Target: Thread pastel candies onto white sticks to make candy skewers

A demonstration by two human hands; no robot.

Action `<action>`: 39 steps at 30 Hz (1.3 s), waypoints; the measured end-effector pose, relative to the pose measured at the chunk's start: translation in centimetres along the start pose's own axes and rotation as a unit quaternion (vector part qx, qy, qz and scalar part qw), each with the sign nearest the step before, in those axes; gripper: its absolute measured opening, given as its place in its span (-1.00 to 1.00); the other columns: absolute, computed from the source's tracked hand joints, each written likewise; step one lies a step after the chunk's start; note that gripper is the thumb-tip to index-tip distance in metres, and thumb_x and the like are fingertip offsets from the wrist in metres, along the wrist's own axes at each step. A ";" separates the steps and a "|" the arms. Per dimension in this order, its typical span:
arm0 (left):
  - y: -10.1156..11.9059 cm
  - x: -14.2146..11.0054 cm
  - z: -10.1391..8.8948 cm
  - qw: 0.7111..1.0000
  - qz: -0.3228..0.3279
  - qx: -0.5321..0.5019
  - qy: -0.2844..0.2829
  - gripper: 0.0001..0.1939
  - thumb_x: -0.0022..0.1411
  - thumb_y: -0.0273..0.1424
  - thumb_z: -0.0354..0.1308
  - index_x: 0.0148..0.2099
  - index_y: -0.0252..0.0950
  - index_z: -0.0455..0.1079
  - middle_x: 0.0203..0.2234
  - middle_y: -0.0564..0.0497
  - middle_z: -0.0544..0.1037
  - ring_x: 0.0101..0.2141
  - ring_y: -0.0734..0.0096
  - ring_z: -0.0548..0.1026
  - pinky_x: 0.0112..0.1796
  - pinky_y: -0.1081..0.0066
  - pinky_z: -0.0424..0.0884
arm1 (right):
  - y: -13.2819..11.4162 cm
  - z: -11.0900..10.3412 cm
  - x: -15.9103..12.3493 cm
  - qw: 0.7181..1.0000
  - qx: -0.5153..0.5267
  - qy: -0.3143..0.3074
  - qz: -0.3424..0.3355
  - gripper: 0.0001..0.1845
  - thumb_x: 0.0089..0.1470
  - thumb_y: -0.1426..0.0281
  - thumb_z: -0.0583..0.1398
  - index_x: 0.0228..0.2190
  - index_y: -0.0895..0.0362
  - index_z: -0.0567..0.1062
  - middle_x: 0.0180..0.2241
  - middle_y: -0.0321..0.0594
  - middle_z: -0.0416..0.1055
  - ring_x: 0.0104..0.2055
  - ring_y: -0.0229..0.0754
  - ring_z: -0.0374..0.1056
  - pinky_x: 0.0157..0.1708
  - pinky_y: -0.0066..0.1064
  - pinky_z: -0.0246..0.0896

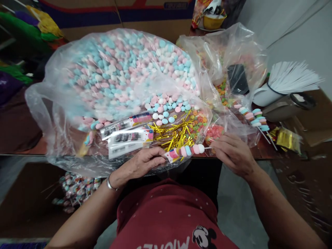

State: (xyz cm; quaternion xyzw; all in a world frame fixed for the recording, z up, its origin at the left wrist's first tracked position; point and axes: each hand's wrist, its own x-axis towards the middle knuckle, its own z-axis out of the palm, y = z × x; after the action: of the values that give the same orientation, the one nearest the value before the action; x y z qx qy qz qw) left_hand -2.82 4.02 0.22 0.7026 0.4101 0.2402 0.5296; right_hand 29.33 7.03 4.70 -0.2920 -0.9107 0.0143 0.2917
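A candy skewer (188, 150) of pink, blue and white marshmallow pieces lies level between my two hands, just above the table's near edge. My left hand (145, 162) is closed on its left end, where a small printed wrapper sits. My right hand (233, 152) pinches the white stick at the right end. Behind the skewer lie gold twist ties (173, 133) and a stack of small printed wrappers (129, 136).
A big clear bag of pink, blue and white marshmallows (121, 72) fills the table's middle. A second bag holds coloured ring candies (223, 93). Finished skewers (255, 117) and a cup of white sticks (290, 79) stand right. A box of wrapped skewers (75, 190) sits below left.
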 end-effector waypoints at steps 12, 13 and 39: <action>0.0 -0.3 -0.2 1.000 -0.015 0.018 -0.005 -0.74 0.35 -0.24 0.06 -0.32 -0.30 0.39 -0.50 0.11 0.38 -0.48 0.51 0.29 -0.43 0.51 0.21 | -0.1 0.6 0.6 0.997 0.035 -0.065 0.018 -0.83 0.20 0.52 0.09 -0.38 0.10 0.44 -0.49 -0.27 0.39 -0.44 -0.23 0.22 -0.37 -0.32 0.11; 0.2 -0.3 -0.2 1.000 -0.011 0.021 -0.013 -0.75 0.35 -0.25 0.06 -0.29 -0.30 0.40 -0.46 0.09 0.41 -0.44 0.50 0.32 -0.40 0.50 0.23 | -0.2 0.7 0.7 0.997 0.039 -0.070 0.022 -0.82 0.21 0.53 0.08 -0.39 0.11 0.43 -0.50 -0.28 0.37 -0.45 -0.23 0.20 -0.38 -0.34 0.09; 2.0 -1.1 5.1 0.941 -0.195 -0.276 -0.009 -0.57 0.00 -0.32 0.38 -0.10 -0.32 0.37 -0.37 0.07 0.51 -0.46 0.55 0.38 -0.45 0.52 0.26 | -0.4 3.0 3.6 0.975 0.081 -0.164 -0.127 -0.71 0.29 0.46 0.04 -0.44 0.15 0.46 -0.45 -0.25 0.39 -0.33 -0.19 0.12 -0.26 -0.32 0.00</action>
State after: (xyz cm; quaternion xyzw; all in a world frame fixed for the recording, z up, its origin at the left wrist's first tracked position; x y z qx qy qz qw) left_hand 1.13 0.11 0.54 0.4373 0.4517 0.2296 0.7430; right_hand 25.15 9.05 4.20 -0.1435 -0.9716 0.0987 0.1600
